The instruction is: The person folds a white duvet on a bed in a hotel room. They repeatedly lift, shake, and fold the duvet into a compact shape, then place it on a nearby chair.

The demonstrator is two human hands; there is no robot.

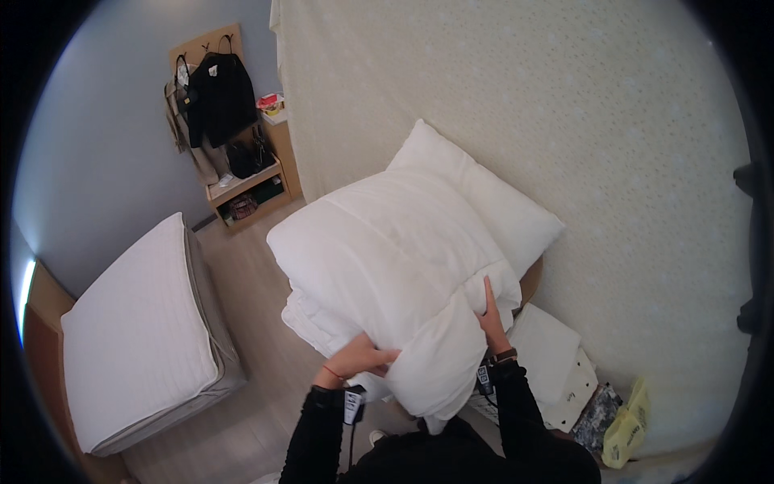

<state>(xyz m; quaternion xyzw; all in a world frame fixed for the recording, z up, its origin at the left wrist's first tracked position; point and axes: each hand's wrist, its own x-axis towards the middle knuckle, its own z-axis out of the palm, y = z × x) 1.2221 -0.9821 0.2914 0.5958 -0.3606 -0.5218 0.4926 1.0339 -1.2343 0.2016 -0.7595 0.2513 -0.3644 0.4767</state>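
Observation:
A thick white folded duvet [387, 242] lies in a pile before me, with a white pillow [502, 206] partly under or behind its far right side. My left hand [363, 358] presses into the near left side of the bedding, its thumb reaching onto the white fabric; some of its fingers are hidden. My right hand [493, 314] lies against the near right side, index finger stretched along the cloth and the other fingers partly hidden by it. Between the hands, a bunched white end [441, 363] of the bedding hangs towards my body.
A bed with a white mattress pad [139, 339] stands at the left. Coats [221, 100] hang above a wooden bench [248, 193]. A pale patterned curtain [604, 151] spans the right. White boards or bags [544, 357] and a yellow plastic bag [626, 429] lie at the lower right.

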